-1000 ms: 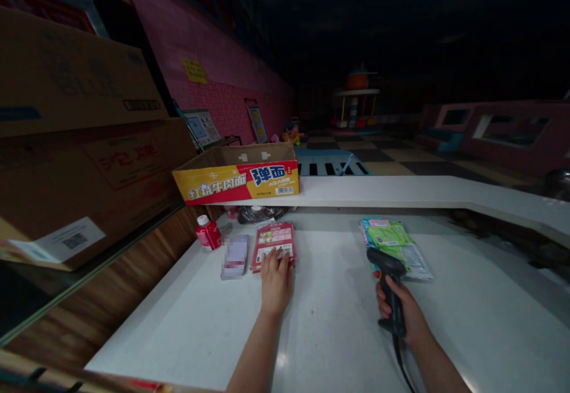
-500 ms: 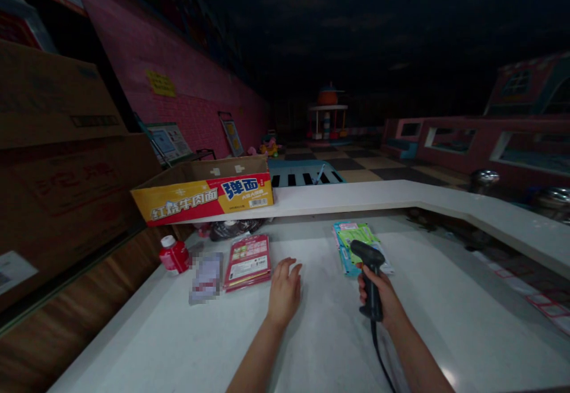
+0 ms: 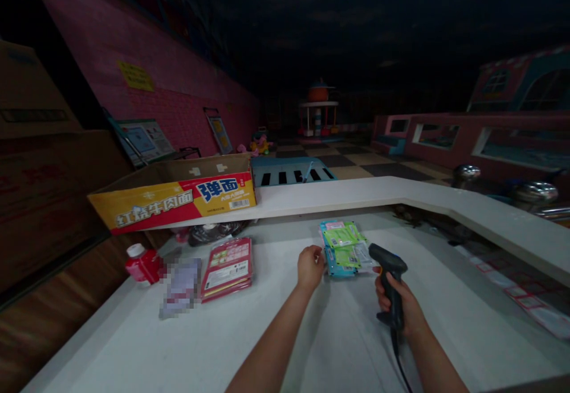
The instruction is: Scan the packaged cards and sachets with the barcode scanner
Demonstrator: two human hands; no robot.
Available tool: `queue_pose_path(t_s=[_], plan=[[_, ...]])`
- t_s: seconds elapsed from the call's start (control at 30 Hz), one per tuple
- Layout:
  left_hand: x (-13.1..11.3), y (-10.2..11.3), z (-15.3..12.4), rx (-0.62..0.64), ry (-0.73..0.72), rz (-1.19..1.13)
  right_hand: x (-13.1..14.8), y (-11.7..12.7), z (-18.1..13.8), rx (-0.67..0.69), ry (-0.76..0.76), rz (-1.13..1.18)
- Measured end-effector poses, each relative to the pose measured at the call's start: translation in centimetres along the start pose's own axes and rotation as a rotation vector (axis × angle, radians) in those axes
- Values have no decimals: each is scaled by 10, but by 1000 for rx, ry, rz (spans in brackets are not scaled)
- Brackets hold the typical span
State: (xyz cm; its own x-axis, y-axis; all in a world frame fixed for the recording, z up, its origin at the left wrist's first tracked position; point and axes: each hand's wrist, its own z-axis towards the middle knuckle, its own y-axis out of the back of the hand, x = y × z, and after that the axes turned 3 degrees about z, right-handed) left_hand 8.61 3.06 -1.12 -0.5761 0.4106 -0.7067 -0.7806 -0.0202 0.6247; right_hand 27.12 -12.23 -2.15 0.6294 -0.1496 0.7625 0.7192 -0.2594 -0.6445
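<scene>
Apparent reach: left hand curled beside the packets, pinch unclear from here; right hand clasping the scanner. Lifting needs an edge grip.

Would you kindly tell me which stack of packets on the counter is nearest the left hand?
It is the green-and-blue packets, right beside the left hand; the red packets lie clearly farther away, off to that hand's left.

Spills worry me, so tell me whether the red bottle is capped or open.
Capped: the red bottle has a white cap over its mouth. How tightly it is screwed on cannot be told.
</scene>
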Motion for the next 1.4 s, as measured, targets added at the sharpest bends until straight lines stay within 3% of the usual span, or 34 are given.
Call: queue_pose_path(t_s=[0.17,0.27,0.47,0.67,0.87,1.0,1.2,1.4], plan=[[-12,-27,32,-23,313,-129,-1,-1,-1,24,-6,84],[-14,-37,47,-52,423,-189,-1,-5,-1,16,-9,84],[-8,-47,66,-78,451,-292,-3,-4,2,42,-8,85],[-16,-43,69,-74,368,-450,-4,-4,3,32,-11,66],[-11,-6,42,-51,228,-849,-4,-4,1,50,-13,64],[9,25,6,-132,271,-1021,-4,-6,-2,61,-12,55],[41,53,-43,-228,401,-1079,-6,-14,-7,74,-35,-31],[59,62,-64,-208,408,-1070,-14,-38,-15,130,-106,-166]])
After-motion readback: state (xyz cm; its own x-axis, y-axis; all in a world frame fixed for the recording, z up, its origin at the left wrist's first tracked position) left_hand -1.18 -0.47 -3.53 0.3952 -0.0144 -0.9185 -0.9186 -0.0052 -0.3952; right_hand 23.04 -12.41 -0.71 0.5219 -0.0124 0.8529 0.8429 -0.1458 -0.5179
